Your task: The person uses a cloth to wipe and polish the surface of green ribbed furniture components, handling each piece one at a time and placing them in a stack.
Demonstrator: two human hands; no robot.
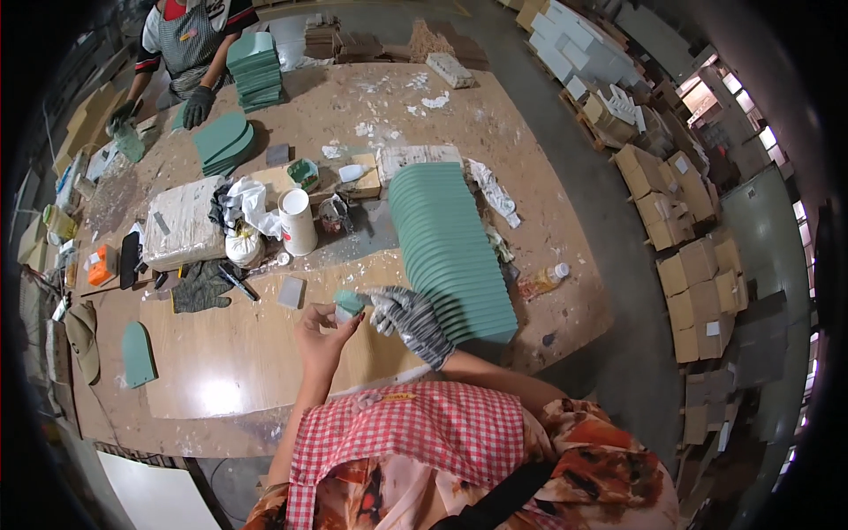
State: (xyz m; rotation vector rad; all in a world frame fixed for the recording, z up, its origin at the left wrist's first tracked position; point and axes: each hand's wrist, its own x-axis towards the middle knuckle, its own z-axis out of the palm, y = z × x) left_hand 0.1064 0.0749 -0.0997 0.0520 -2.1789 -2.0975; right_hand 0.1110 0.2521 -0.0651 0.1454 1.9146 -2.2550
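Observation:
My bare left hand [323,334] pinches a small piece [350,303], green on top and whitish below; its exact kind is too small to make out. My right hand [410,323], in a grey striped work glove, is close on its right. The glove's forefinger reaches to the green part, with the thumb apart below it. Beside the right hand, a long row of green round-ended panels [450,238] leans in overlapping order. A single green panel [138,355] with a rounded top lies to the left. A small grey block [291,291] rests just beyond my left hand.
A white cup [298,221], a knotted white bag [245,246], a spare glove [201,287] and a marker [237,283] sit mid-table. A clear bottle [543,280] lies at right. Across the table a gloved co-worker [190,62] stands by stacked green panels [254,72].

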